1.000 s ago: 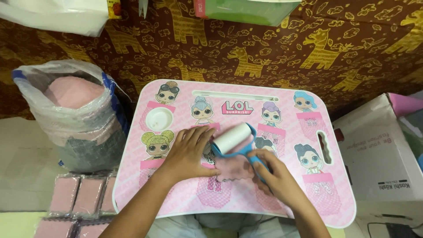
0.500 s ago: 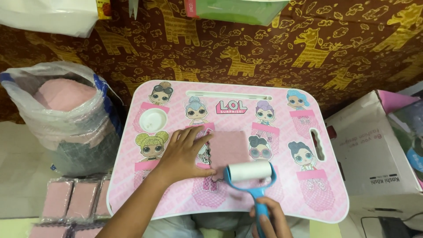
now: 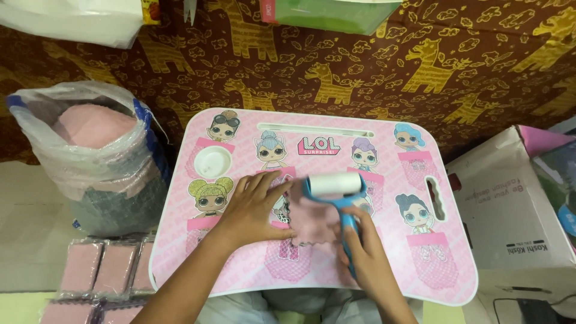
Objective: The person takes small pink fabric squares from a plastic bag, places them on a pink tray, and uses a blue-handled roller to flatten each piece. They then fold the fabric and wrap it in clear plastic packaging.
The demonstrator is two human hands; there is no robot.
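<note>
At far left a clear bag [image 3: 90, 159] of pink cloths stands above wrapped pink packs [image 3: 102, 270]. On the pink cartoon-printed counter [image 3: 420, 264], the left hand [image 3: 255, 207] lies flat with fingers spread, pinning the left edge of a pink cloth [image 3: 312, 219]. The right hand [image 3: 363, 252] is curled tight around the blue handle of a lint roller [image 3: 335, 187]. The handle runs away from the person; the white drum lies crosswise, left to right, on the cloth's far edge. A cardboard box [image 3: 510, 204] sits at right.
</note>
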